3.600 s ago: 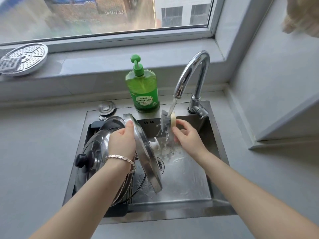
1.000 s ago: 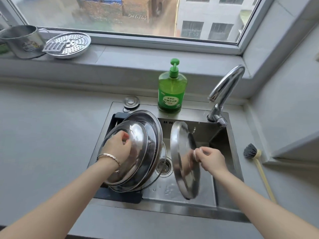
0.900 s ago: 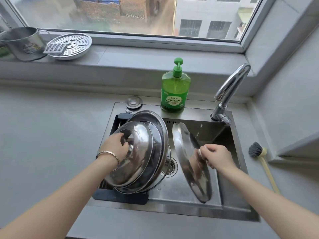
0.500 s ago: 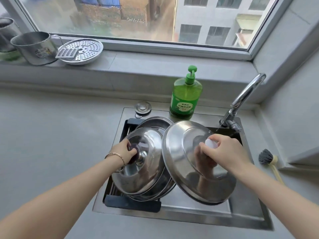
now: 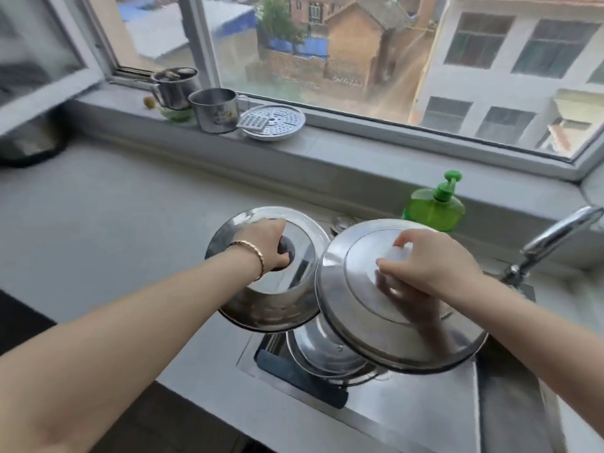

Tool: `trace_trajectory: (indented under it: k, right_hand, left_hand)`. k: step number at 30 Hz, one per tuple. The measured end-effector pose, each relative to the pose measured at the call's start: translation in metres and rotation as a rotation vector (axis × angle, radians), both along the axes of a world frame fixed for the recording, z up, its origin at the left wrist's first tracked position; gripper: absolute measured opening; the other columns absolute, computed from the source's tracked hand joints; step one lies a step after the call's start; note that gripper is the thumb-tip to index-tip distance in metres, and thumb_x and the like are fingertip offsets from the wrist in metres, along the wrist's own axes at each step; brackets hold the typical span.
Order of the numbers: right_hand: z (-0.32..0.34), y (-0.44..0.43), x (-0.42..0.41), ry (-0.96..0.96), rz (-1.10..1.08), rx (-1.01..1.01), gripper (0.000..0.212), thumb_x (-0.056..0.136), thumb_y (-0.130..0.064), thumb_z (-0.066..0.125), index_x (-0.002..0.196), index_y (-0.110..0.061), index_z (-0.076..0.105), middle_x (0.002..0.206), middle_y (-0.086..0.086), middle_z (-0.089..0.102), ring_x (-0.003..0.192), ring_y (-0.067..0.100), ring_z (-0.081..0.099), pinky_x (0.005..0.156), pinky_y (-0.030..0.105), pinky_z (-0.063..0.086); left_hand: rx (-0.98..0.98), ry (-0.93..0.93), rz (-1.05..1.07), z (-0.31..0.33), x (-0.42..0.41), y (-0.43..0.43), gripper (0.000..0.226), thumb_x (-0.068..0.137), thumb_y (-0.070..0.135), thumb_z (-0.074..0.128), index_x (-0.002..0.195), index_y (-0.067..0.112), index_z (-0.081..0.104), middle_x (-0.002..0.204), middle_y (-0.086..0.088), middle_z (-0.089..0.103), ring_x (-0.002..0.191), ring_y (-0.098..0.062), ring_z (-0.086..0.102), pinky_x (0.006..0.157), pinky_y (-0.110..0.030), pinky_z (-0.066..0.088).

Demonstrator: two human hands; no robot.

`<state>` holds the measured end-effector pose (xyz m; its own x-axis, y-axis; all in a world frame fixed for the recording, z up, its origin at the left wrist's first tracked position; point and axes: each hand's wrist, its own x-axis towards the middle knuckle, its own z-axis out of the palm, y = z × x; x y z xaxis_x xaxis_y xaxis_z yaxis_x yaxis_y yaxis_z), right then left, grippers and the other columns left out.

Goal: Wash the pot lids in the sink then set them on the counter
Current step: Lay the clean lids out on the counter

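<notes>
Left lid (image 5: 281, 308) is held over the left edge of the sink (image 5: 408, 416); its dark knob (image 5: 287, 253) is gripped and mostly covered by the left hand (image 5: 268, 243). Right lid (image 5: 376, 338) is held tilted over the sink, its white knob (image 5: 400, 256) clamped in the curled right hand (image 5: 428, 266). Stacked lids (image 5: 323, 351) in the sink are largely hidden beneath. Soap bottle (image 5: 434, 207) is half hidden, faucet (image 5: 555, 237) cut off at the frame edge

We count three pot lids we can be sure of, left lid (image 5: 261, 308), right lid (image 5: 359, 335), lower lid (image 5: 323, 351), two steel mugs, rear mug (image 5: 176, 89), front mug (image 5: 214, 111), one steamer plate (image 5: 273, 122), one soap bottle (image 5: 434, 209), one faucet (image 5: 555, 240)
</notes>
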<state>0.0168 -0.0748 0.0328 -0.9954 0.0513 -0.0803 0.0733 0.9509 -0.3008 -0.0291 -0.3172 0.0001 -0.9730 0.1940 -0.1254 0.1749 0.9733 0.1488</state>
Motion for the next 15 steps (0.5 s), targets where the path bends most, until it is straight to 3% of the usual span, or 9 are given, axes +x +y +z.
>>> trace_trajectory:
  k: [4,9,15]
  right_hand:
    - [0.014,-0.068,-0.023,-0.011,0.085,0.049,0.038,0.076,-0.047,0.063,0.108,-0.026,0.061,0.107,0.0,0.066,0.102,0.022,0.058,0.07,0.028,0.038]
    - [0.022,-0.171,-0.055,-0.021,0.106,0.085,0.025,0.077,-0.034,0.061,0.097,-0.022,0.067,0.098,0.002,0.068,0.093,0.024,0.06,0.073,0.031,0.046]
    - [0.013,-0.288,-0.097,-0.136,0.074,0.084,0.03,0.076,-0.033,0.063,0.104,-0.024,0.065,0.103,0.001,0.067,0.095,0.023,0.06,0.077,0.03,0.047]
  left_hand:
    - [-0.099,-0.009,0.023,0.005,-0.007,-0.068,0.027,0.082,0.035,0.057,0.094,0.015,0.043,0.113,-0.01,0.055,0.104,-0.028,0.053,0.082,-0.034,0.043]
    - [-0.164,0.023,0.075,0.007,-0.02,-0.172,0.025,0.084,0.032,0.054,0.101,0.015,0.046,0.114,-0.006,0.057,0.102,-0.027,0.055,0.068,-0.027,0.035]
    - [-0.181,0.036,0.071,0.005,-0.054,-0.299,0.025,0.086,0.028,0.05,0.106,0.014,0.048,0.116,-0.007,0.057,0.105,-0.029,0.055,0.071,-0.029,0.038]
